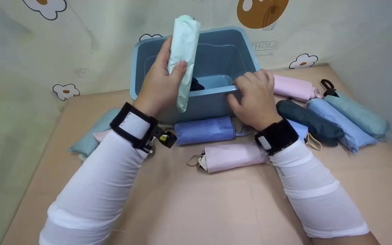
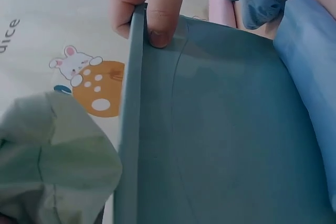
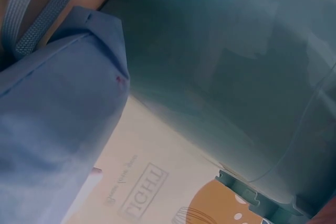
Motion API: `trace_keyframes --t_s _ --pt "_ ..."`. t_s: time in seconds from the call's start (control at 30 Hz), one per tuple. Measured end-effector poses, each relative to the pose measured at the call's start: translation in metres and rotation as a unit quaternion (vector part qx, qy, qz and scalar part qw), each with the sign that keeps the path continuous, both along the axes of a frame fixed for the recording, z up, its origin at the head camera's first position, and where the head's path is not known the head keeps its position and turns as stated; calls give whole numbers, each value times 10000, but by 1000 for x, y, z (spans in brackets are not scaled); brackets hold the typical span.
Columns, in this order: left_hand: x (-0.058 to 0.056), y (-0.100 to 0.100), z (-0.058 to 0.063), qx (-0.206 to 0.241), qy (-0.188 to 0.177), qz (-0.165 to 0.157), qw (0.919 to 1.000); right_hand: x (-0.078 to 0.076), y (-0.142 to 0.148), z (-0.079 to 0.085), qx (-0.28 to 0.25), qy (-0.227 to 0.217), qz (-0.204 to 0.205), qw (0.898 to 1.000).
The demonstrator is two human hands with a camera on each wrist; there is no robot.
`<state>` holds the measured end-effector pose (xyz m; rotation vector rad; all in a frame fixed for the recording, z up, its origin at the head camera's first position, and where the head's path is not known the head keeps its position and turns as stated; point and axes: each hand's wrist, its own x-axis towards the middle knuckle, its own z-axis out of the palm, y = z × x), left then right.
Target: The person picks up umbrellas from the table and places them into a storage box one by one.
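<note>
My left hand (image 1: pixel 158 80) holds a mint-green folded umbrella (image 1: pixel 185 42) by its middle, tilted steeply over the near rim of a blue plastic bin (image 1: pixel 213 105). The thumb presses its near face while the fingers go behind it. In the left wrist view the umbrella's pale green fabric (image 2: pixel 63 156) hangs beside the bin's edge. My right hand (image 1: pixel 254 95) grips the bin at its near right corner, with fingers over the rim and thumb outside. Inside the bin a dark item (image 1: pixel 196 85) lies near the front wall, partly hidden.
Before the bin lie a blue folded umbrella (image 1: pixel 204 130) and a pale pink one (image 1: pixel 235 157). To the right are a pink one (image 1: pixel 293 87), a dark green one (image 1: pixel 310 120), a light blue one (image 1: pixel 340 124) and a grey-green one (image 1: pixel 357 115). Another green one (image 1: pixel 92 134) lies left.
</note>
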<state>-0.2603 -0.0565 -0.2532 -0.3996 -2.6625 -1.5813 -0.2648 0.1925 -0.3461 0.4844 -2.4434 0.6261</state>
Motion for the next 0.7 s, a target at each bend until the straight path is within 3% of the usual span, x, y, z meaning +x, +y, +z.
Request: trace_keyframes --t_s 0.13,0.33,0.6,0.7 --pt "-11 1 -4 546 -435 81 9975 -1 0 -1 15 16 4 10000" --pt "-28 3 -3 1369 -1158 321 9833 0 1 0 19 73 19 10000" --pt "-44 -1 -3 1084 -1467 735 9805 1 0 1 41 37 32 10000" --pt "-49 -2 -3 536 -1431 810 9849 1 1 0 11 54 25 10000"
